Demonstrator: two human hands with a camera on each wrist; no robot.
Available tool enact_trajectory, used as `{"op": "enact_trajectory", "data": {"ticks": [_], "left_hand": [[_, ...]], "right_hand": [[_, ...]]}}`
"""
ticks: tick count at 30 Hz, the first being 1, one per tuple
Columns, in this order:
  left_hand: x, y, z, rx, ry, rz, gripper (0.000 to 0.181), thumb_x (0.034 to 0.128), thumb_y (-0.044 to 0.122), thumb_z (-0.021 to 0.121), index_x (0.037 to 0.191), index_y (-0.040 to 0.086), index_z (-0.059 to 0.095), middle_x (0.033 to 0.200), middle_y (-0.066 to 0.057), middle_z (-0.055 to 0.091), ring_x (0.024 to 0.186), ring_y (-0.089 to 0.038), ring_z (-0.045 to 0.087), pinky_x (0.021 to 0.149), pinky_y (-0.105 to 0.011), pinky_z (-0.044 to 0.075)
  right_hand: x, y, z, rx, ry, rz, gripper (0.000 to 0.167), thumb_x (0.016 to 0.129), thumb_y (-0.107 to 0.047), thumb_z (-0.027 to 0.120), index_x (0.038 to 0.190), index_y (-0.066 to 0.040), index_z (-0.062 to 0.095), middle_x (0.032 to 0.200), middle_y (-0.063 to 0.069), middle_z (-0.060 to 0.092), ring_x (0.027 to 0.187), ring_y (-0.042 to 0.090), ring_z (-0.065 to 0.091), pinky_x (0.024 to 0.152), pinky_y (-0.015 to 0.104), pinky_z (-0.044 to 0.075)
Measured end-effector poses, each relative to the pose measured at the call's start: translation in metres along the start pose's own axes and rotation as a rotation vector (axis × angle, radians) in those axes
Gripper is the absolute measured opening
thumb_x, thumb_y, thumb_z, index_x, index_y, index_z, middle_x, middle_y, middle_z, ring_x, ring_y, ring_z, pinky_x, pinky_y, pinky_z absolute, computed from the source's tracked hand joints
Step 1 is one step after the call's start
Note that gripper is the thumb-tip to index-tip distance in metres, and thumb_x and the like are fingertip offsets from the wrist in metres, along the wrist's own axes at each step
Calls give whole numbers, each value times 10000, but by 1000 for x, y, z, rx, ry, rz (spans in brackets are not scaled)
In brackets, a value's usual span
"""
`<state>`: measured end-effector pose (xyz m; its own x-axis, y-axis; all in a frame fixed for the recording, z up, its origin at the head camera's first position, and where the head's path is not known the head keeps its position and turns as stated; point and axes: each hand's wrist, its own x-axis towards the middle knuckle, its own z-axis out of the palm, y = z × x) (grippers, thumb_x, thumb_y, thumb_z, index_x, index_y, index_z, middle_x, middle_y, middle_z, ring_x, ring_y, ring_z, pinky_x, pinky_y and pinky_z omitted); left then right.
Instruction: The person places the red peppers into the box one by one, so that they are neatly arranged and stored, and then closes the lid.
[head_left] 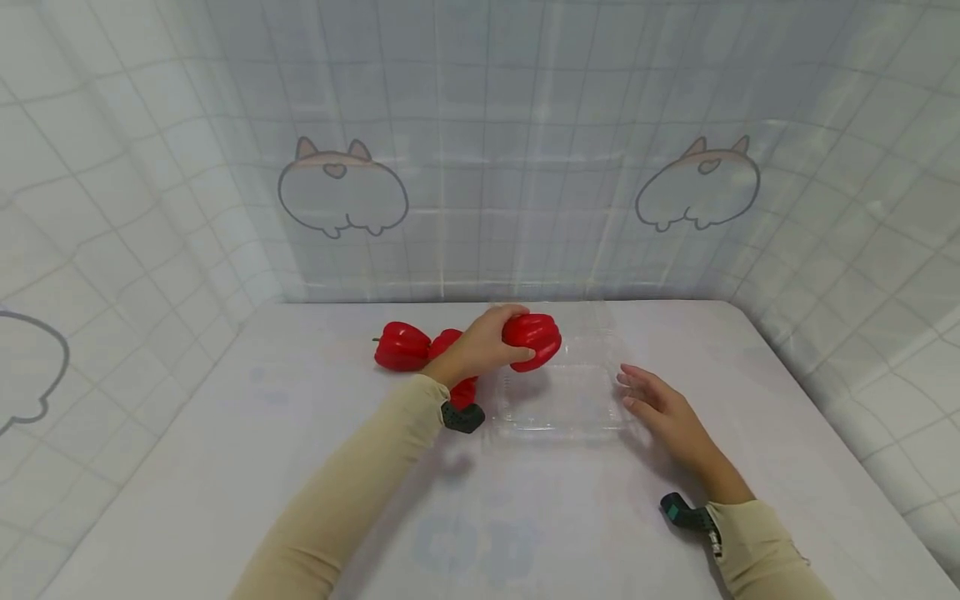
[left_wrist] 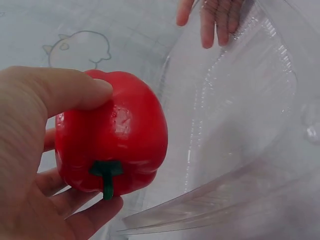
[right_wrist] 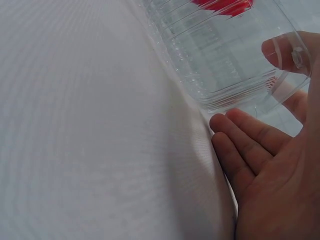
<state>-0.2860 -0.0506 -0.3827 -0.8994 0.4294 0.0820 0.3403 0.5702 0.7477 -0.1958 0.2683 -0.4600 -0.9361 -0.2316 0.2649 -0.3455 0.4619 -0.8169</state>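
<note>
My left hand (head_left: 480, 343) grips a red bell pepper (head_left: 536, 337), thumb on one side and fingers around the other. In the left wrist view this bell pepper shows a green stem and a glossy skin. It is held over the left part of a clear plastic box (head_left: 558, 432). My right hand (head_left: 667, 414) is at the box's right side, fingers loosely extended. In the right wrist view its thumb (right_wrist: 280, 52) overlaps the clear wall; whether it touches is hard to tell.
Another red bell pepper (head_left: 402, 347) lies on the white table (head_left: 262, 467), left of the box. More red (head_left: 463, 393) shows around my left wrist, partly hidden; I cannot tell if it is one pepper or two. A grid-patterned curtain (head_left: 517, 208) stands behind the table.
</note>
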Motion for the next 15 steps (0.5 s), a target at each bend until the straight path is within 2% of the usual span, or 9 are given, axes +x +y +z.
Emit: {"op": "enact_trajectory", "data": {"ticks": [15], "left_hand": [[-2, -1, 5, 81, -74, 42, 746, 823, 219, 833, 1466, 160, 461, 1332, -18, 516, 1194, -186, 501, 836, -330, 565]], "right_hand": [[0, 0, 0, -20, -1, -6, 503, 1027, -155, 574, 1488, -18, 427, 1398, 204, 565, 1285, 377, 536, 951, 71, 367]]}}
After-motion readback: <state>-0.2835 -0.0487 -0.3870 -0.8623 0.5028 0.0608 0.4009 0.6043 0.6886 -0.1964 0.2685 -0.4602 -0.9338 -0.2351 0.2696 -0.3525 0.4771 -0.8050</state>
